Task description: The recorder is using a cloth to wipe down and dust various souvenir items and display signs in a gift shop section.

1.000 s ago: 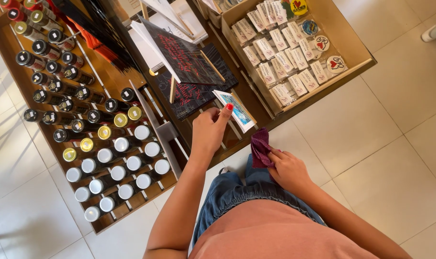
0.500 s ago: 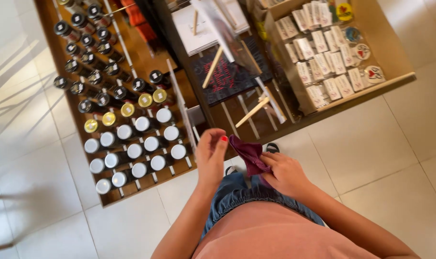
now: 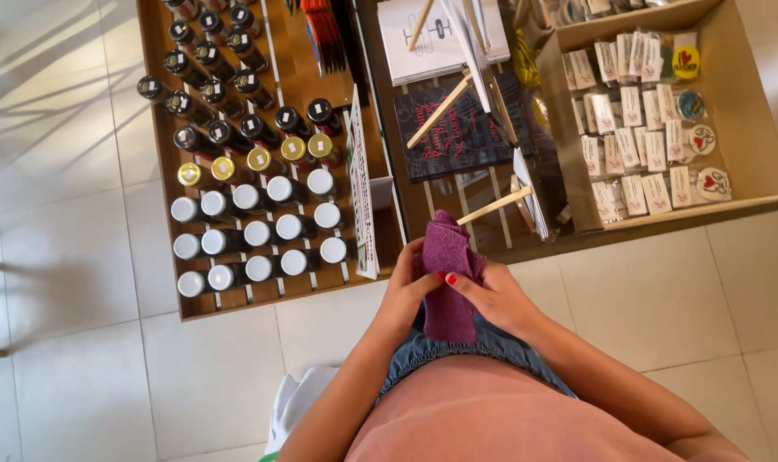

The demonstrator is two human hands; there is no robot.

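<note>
Beside a wooden display shelf (image 3: pixel 162 171) of capped jars, left hand (image 3: pixel 406 287) and right hand (image 3: pixel 496 295) both pinch closed on one purple cloth (image 3: pixel 447 265).

The lower end of the purple cloth (image 3: pixel 447 282) is covered at 6 o'clock by the left hand (image 3: pixel 403 295) and right hand (image 3: pixel 496 299), so the palms and most fingers are hidden. The dark bottles (image 3: pixel 202 60) at 11 o'clock are cut off by the top edge, as is the white booklet (image 3: pixel 440 38) at 12 o'clock. The print on the small packets (image 3: pixel 637 128) at 2 o'clock is too small to be made out.
</note>
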